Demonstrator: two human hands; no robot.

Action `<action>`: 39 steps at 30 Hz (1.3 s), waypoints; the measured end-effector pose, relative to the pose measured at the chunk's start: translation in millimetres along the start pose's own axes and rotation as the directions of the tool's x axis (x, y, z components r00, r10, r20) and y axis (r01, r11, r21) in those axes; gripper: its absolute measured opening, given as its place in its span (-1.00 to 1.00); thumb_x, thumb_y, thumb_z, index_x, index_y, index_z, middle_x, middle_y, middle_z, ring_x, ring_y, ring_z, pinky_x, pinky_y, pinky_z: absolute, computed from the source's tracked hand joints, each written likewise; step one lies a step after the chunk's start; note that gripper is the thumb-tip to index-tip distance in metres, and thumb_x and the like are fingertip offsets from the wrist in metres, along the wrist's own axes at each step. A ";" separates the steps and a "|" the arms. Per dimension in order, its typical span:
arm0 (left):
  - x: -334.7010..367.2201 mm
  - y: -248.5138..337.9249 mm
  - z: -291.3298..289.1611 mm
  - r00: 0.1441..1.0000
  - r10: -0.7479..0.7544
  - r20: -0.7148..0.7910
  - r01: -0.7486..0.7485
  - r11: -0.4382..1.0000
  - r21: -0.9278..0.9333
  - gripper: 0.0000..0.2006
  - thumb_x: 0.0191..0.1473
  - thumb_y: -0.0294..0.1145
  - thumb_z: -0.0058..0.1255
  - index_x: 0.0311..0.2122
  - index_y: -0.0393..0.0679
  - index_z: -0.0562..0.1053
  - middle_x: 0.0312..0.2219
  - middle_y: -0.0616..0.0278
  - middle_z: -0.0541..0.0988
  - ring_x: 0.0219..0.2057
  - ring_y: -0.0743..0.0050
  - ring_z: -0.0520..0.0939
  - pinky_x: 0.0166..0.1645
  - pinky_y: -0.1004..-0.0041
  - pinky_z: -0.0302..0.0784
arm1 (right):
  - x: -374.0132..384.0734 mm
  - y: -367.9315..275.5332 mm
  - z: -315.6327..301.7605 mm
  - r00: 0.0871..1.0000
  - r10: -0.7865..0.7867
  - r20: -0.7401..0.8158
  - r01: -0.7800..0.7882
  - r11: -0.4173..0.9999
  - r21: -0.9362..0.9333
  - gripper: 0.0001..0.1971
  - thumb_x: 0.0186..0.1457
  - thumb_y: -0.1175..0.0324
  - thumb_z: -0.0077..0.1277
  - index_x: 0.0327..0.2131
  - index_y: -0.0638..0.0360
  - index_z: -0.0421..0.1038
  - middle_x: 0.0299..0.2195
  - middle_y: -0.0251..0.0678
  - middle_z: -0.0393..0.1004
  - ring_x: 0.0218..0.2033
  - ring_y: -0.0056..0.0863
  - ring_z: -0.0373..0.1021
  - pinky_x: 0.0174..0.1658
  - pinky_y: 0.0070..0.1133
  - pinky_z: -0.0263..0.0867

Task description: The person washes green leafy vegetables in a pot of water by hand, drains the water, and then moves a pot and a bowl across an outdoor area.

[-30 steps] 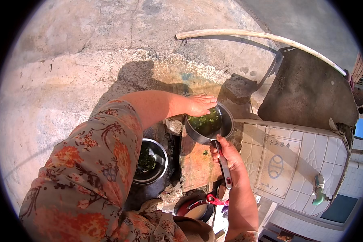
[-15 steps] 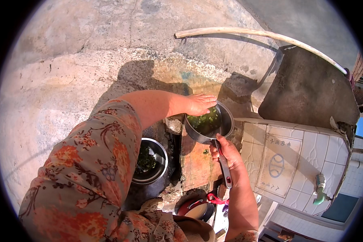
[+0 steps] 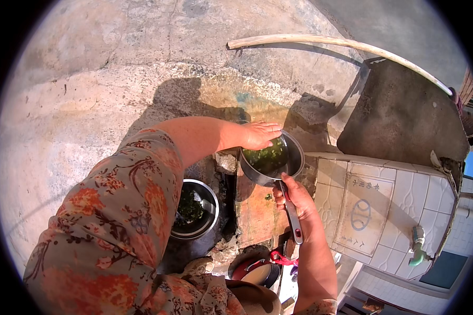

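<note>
A metal saucepan (image 3: pixel 297 152) hangs over the ground in front of me, with green chopped leaves (image 3: pixel 268 156) in liquid inside it. Wrapped round its long dark handle (image 3: pixel 291 210) is my right hand (image 3: pixel 298 197). My left hand (image 3: pixel 260 135) lies flat across the far left part of the rim, its fingers stretched out and close together, covering some of the opening. Below my left forearm, a steel bowl (image 3: pixel 213 210) holds more dark green leaves (image 3: pixel 190 208); my patterned sleeve hides its left side.
On the right is a white-tiled basin wall (image 3: pixel 328 184) with a green tap (image 3: pixel 417 254). A dark slab (image 3: pixel 404 115) stands behind it, and a long pale pole (image 3: pixel 299 39) curves above. A red-and-cream object (image 3: pixel 257 273) sits near my body. Rough concrete (image 3: pixel 79 115) spreads left.
</note>
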State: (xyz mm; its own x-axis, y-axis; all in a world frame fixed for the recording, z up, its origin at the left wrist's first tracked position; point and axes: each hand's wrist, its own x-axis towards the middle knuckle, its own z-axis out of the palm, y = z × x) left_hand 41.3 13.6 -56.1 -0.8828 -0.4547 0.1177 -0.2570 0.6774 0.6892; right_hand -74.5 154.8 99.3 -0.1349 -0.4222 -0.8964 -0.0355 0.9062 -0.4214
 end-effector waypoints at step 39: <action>3.5 -5.4 19.3 0.999 0.019 -0.043 -0.019 1.000 0.000 -0.50 0.08 -0.18 -0.32 0.10 -0.18 0.06 0.15 0.10 -0.05 0.19 0.25 -0.08 0.21 0.33 -0.16 | 1.1 2.6 -3.7 1.000 0.009 -0.022 -0.010 0.999 -0.045 -0.61 0.09 0.00 -0.26 -0.58 0.11 0.17 -0.72 -0.44 0.19 -0.77 -0.67 0.07 -0.66 -0.64 0.05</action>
State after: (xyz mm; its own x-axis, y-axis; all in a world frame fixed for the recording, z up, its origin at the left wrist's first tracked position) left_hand 32.0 19.6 -73.2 -0.8698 -0.4661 0.1619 -0.2398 0.6861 0.6868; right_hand -78.4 156.9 97.7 -0.1568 -0.4129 -0.8972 -0.0790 0.9107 -0.4054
